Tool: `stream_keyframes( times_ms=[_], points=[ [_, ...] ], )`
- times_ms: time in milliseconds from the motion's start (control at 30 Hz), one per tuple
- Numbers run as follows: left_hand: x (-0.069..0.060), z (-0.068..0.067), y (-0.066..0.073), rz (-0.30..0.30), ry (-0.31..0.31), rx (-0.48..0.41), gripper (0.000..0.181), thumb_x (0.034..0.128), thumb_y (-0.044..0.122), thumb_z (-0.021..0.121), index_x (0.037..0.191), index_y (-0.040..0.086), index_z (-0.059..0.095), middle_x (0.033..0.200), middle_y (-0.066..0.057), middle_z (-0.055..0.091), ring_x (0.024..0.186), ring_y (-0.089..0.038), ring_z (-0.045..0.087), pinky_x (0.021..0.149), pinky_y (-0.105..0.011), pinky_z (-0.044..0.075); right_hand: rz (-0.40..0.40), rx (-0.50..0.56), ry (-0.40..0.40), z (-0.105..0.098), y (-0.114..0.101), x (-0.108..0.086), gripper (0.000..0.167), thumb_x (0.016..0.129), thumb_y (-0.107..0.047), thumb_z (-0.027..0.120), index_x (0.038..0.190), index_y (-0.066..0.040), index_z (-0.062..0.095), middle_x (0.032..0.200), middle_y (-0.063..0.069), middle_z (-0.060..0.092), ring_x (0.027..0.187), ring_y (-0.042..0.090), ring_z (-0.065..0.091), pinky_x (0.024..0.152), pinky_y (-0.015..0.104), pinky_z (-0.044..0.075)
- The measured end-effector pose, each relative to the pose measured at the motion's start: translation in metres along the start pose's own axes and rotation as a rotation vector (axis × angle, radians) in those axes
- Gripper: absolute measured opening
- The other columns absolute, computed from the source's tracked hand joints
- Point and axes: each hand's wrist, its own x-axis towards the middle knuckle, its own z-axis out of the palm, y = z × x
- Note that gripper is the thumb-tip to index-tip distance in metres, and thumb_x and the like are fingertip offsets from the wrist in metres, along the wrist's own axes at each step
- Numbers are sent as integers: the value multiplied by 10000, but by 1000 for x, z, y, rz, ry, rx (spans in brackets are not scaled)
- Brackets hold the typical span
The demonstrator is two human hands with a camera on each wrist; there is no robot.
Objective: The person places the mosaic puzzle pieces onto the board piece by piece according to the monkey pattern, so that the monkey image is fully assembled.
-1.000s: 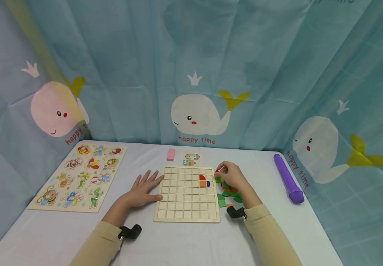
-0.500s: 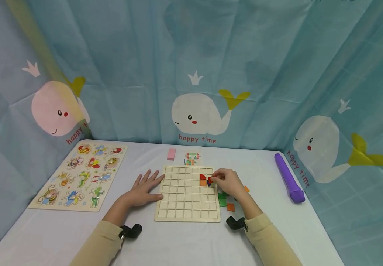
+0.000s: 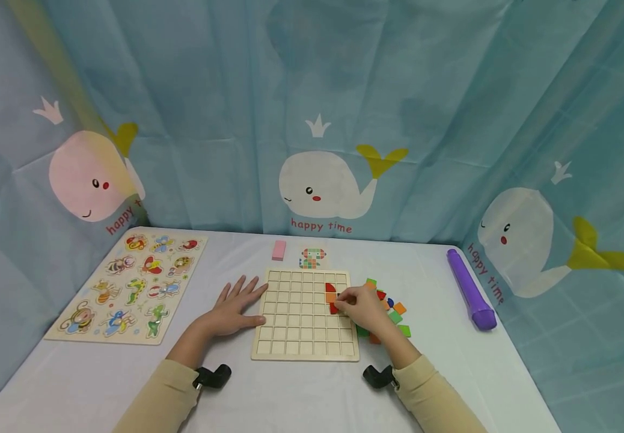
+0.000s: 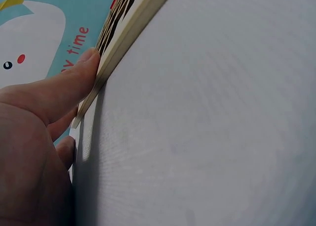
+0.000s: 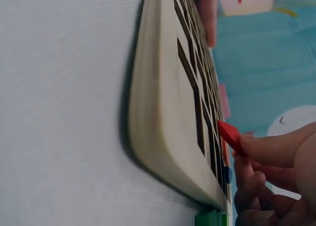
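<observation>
Right hand (image 3: 363,308) pinching a red piece (image 5: 230,136) over the right part of the grid board (image 3: 299,320), left hand (image 3: 232,313) touching the board's left edge, fingers spread apart, coloured pieces (image 3: 395,317) right of the board

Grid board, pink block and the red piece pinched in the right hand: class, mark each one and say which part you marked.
Grid board (image 3: 307,320), head view: bare squares near its middle.
Pink block (image 3: 279,250), head view: its top face.
Red piece (image 5: 230,136), right wrist view: the part clear of the fingers.
</observation>
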Motion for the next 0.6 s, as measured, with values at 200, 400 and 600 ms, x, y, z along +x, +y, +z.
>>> stream_keyframes(
  times_ms=[200,400,600],
  points=[
    [-1,0,1,-1,3,0,848,919,538,667,1601,181,310,1690,-158,147,1556,-433,-38,1212,-637,-98,6,-50,18,5,-6,-2,88,923,-238,753,863,-175,765,765,-59,661,678,131,557,591,268,488],
    [-2,1,2,-2,5,0,846,922,537,663,1602,181,306,1691,-157,145,1556,-433,-41,1212,-638,-99,11,-157,30,10,-11,-3,101,912,-264,764,828,-210,750,769,-82,639,704,105,547,640,278,472],
    [-2,1,2,1,7,7,849,921,539,663,1601,177,307,1691,-159,145,1555,-437,-36,1212,-640,-94,-2,-139,27,12,-13,-1,64,921,-234,756,880,-187,738,740,-81,632,669,106,539,616,273,466]
  ],
)
